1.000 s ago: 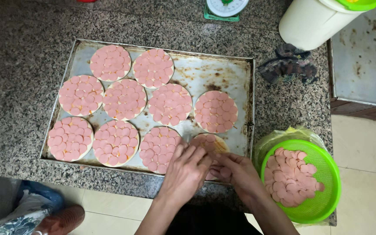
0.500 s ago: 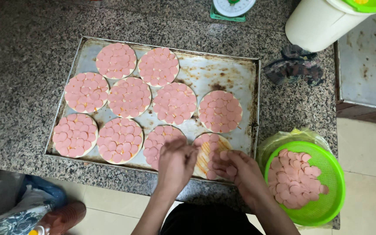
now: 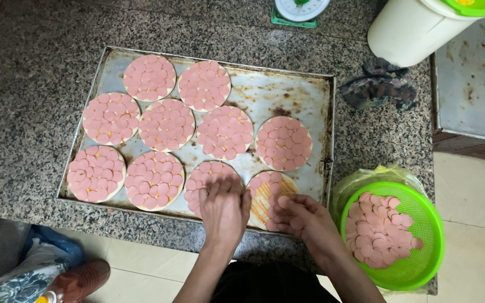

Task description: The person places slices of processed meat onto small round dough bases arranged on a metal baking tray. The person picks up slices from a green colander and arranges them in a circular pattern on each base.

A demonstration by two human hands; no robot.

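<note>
The half-covered round base (image 3: pixel 269 199) lies at the near right corner of the metal tray (image 3: pixel 310 101), only partly laid with pink sausage slices, its yellow striped surface showing in the middle. We note the right hand (image 3: pixel 304 220) resting on its near edge, fingers bent and pressing slices down; how far its grip is closed on any slice we cannot tell. The left hand (image 3: pixel 224 209) lies flat, fingers spread and holding nothing, on the neighbouring base (image 3: pixel 206 177), just beside the first. We count eight further bases on the tray, all fully covered with slices. The tray sits on a speckled granite surface (image 3: pixel 29 67). A green colander (image 3: pixel 416 264) holding loose slices (image 3: pixel 380 230) stands to the right, near the right hand. A dark cloth (image 3: pixel 380 84) and a pale bucket (image 3: pixel 411 28) lie beyond.
</note>
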